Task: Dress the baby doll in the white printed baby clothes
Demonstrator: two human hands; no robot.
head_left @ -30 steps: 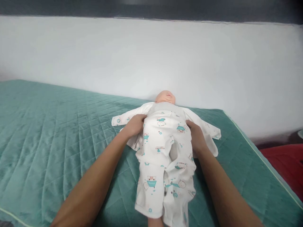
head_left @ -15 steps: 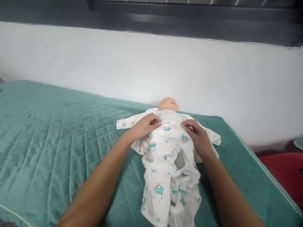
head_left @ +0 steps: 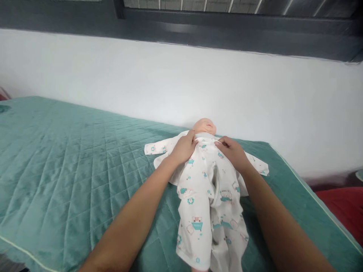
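Note:
A baby doll (head_left: 204,126) lies on its back with its head toward the wall. It wears white printed pants (head_left: 195,196) and a white long-sleeved top (head_left: 159,146) whose sleeves spread out to both sides. My left hand (head_left: 185,148) is closed on the left side of the pants' waistband, high on the doll's chest. On the other side, my right hand (head_left: 233,152) pinches the waistband's right side. Below the hands the pant legs stretch toward me, and a bit of the doll's foot shows at one cuff.
A green quilted cover (head_left: 85,170) lies under the doll, with a pale piped edge. Behind it rises a white wall (head_left: 141,79) under a dark window frame (head_left: 198,28). A red chair or stool (head_left: 343,207) stands beyond the right edge.
Both hands have moved up toward the doll's head, drawing the waistband higher on the chest. The pants' front opening looks narrower. The view has shifted slightly.

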